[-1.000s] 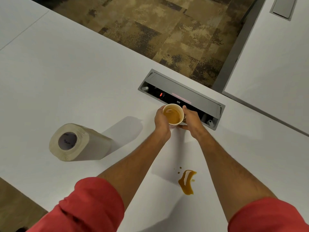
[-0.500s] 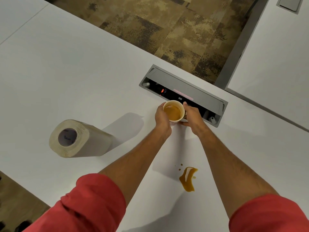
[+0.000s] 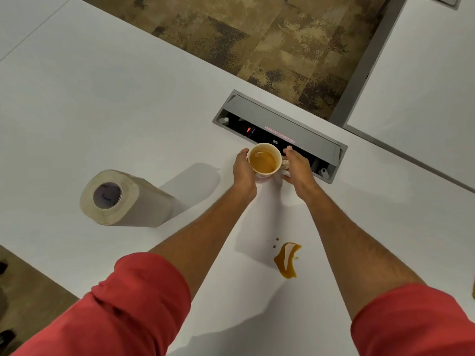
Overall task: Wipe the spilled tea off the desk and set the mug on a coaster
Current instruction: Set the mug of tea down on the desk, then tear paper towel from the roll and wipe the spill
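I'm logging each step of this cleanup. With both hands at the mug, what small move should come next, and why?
Probably let go and reach the left hand to the paper towel roll: the mug sits clear of the tea puddle, which remains unwiped, and no coaster is in view.

Bright overhead light, soft shadows, wide-angle distortion.

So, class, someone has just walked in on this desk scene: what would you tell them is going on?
A person in red sleeves has both hands around a mug of tea at the far side of the white desk, right beside the grey power socket box. The left hand cups one side; the right hand is at the handle side. The spilled tea lies unwiped nearer the person, between the forearms. A paper towel roll lies on its side to the left, untouched. No coaster is in view.
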